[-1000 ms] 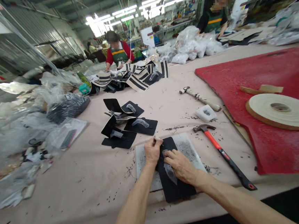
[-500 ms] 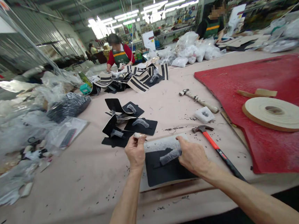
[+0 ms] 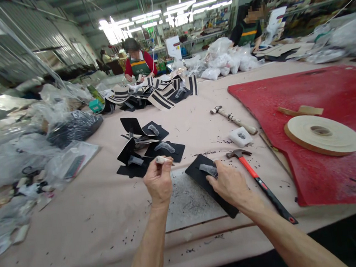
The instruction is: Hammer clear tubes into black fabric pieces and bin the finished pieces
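My left hand is closed on a short white stubby tool with a thin dark tip, held above the far left corner of a grey-white slab. My right hand grips a black panel by its handle, which is covered in clear film. The panel is turned and tilted over the right half of the slab. Beyond my left hand lie more black panels with wrapped handles, some folded up. Right of the slab rests a claw hammer with a red and black handle.
A second hammer and a white block lie farther back. A red sheet carries a tape roll on the right. Plastic bags crowd the left. Two co-workers sit beyond striped pieces.
My right hand has lifted and turned the black panel, uncovering more of the slab. My left hand still holds the white tool near the slab's far left corner. The view has shifted slightly.
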Motion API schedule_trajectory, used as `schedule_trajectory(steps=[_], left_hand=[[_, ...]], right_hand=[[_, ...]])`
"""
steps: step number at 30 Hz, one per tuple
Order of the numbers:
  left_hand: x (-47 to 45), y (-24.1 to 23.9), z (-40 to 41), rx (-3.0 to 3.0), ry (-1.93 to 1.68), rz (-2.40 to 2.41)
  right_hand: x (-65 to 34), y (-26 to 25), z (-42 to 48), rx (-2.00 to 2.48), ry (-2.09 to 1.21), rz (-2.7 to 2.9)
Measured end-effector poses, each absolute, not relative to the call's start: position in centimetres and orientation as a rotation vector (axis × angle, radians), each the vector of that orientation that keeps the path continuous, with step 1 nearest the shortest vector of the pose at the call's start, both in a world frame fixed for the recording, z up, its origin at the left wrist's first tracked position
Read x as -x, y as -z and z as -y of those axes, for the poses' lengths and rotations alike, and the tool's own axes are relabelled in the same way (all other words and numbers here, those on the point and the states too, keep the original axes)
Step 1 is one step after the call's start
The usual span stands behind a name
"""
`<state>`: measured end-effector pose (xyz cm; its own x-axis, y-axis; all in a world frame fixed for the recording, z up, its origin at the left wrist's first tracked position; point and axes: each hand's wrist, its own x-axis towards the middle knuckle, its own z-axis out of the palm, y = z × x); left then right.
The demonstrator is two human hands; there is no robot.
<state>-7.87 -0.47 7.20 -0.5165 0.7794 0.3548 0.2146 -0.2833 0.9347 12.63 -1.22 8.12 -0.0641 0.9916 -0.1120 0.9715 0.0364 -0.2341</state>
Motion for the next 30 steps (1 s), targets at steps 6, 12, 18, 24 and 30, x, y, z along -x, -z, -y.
schedule_trajectory(steps=[6,12,18,24,30], left_hand=[[4.0,-0.2,0.1,-1.111,-1.433,-1.466],[2.0,3.4,-3.6,-1.016,-1.389,-1.294],[2.0,4.6,-4.4,-1.035,-1.343,-1.325],[2.1,4.3,-3.9,-1.072,-1.312,-1.34],[2.0,4.0,-3.6,-1.197,-1.257,-1.416]], right_hand=[[-12.2,-3.5,3.8,1.957,-0.752,2.078],[-12.0,-3.0,3.8,1.941,-0.824,2.056],[-12.0,-1.9,3.5,1.863,-1.023,1.943],[-12.2,-0.9,3.4,1.838,-1.08,1.824],[-12.1,-0.8,3.7,1.858,-1.065,1.843]])
